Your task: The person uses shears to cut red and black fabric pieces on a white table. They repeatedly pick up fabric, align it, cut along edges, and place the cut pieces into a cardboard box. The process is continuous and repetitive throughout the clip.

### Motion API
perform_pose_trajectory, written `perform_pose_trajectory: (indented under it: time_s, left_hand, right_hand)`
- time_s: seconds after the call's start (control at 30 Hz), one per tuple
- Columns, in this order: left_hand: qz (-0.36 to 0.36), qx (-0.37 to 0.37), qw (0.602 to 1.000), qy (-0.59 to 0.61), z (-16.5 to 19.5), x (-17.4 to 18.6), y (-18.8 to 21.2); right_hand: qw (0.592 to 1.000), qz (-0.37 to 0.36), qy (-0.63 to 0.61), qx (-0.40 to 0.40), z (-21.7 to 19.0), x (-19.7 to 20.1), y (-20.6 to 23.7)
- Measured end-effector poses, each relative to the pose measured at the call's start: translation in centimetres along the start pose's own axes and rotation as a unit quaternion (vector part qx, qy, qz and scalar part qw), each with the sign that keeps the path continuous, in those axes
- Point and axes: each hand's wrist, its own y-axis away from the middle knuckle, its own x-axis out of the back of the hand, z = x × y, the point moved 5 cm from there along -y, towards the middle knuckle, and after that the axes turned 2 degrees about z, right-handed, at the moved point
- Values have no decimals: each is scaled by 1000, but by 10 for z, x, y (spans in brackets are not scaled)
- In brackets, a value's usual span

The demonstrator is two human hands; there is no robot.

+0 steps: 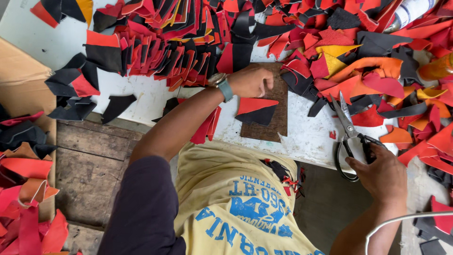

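My left hand (250, 81), a watch on its wrist, rests with curled fingers on the top of a dark brown cutting board (276, 125) on the white table (311, 137). A red and black leather piece (255, 111) lies on the board just below this hand. My right hand (382, 177) grips the black handles of large scissors (347, 125) at the table's near edge. The blades are slightly apart, point away from me and rest on the table.
Heaps of red, black, orange and yellow leather offcuts (330, 42) cover the far and right table. A stack of red and black pieces (155, 52) lies at the back left. A cardboard box (19, 71) stands left, more scraps (23, 189) below it. A white cable (401, 219) crosses bottom right.
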Motion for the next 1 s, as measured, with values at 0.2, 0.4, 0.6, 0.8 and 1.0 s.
perform_pose_trajectory:
  time_s: [0.2,0.4,0.6,0.8,1.0]
  left_hand:
    - [-9,-7,997,-71,36,-2,67]
    - [42,10,997,-56,48,-3,79]
    - [81,-28,994,-71,52,-1,84]
    - [58,26,998,-31,41,0,98]
    - [67,30,997,-14,39,3,96]
  right_hand:
    - [971,220,17,92,-39,21,30]
    - [952,160,-215,149,-110,-23,-7]
    - [974,176,-83,115,-135,-39,-61]
    - [982,-30,-176,63,-93,-27,-40]
    - [938,-126,-283,156,-84,-9,34]
